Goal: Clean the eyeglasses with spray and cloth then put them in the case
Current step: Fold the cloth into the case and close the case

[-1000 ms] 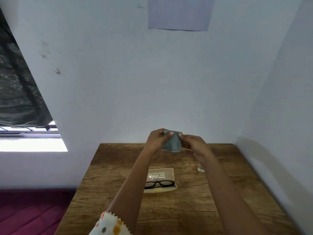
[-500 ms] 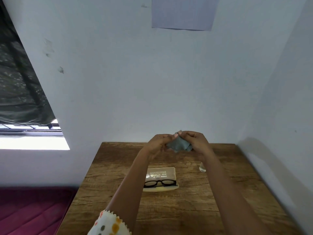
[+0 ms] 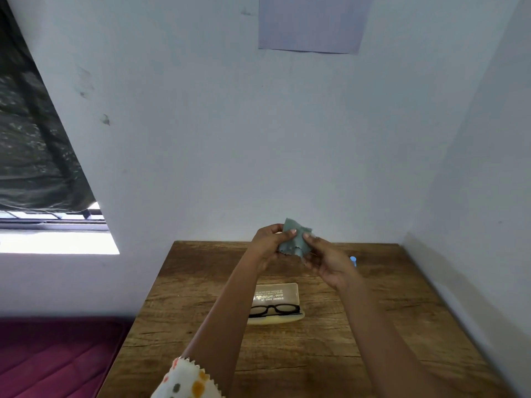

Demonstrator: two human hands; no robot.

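Observation:
Both my hands are raised above the far half of the wooden table, holding a small grey-green cleaning cloth between them. My left hand pinches its left side with thumb and fingers. My right hand pinches its right edge. Below them, black-framed eyeglasses lie in an open pale yellow case, whose lid leans back showing a printed label. A small spray bottle with a blue cap stands behind my right wrist, mostly hidden.
The table sits in a corner between a white back wall and a white right wall. A sheet of paper is stuck high on the back wall. A window with a dark curtain is at the left, and maroon bedding lies below.
The cloth was spread, then bunched between my hands half a second ago, and is now spread out again. My right hand has dropped lower and to the right, uncovering the spray bottle's cap.

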